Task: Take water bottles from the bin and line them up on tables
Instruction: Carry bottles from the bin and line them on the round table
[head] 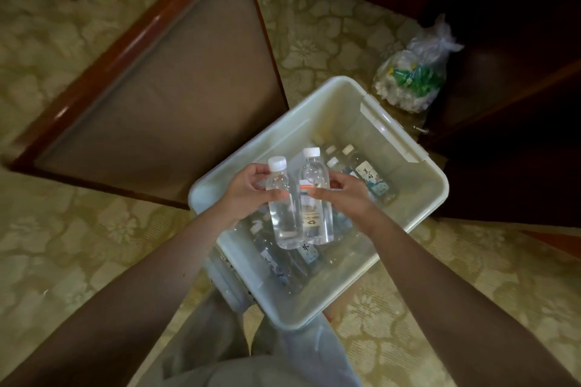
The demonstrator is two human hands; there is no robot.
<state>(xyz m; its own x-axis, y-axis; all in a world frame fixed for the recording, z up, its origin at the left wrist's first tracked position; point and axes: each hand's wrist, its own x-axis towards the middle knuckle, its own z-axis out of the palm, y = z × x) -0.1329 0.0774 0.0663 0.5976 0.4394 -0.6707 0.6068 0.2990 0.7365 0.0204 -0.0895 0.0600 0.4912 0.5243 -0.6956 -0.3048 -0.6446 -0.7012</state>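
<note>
The left hand point(248, 195) is clasped round one bottle point(283, 217), the right hand point(342, 198) round a second bottle point(316, 220), above the bin's point(435, 198) middle; lifting-out is judged done, and carrying to a table is called for.

White-capped clear bottles point(284, 204) (pale bin point(317, 94)), floral beige carpet point(78, 245).

Probably a hotel function or meeting room, though dim light is making it hard to be sure. Gold-green floral carpet point(78, 245) is covering all the floor in view. A chair point(163, 78) with a glossy reddish wood frame and taupe upholstery is standing on it. Dark polished wood furniture point(503, 151) is running along the right side. A white bin point(330, 94) is holding many identical labelled water bottles point(374, 181), bulk stock. A knotted clear bag point(415, 72) is lying near it on the carpet.
</note>
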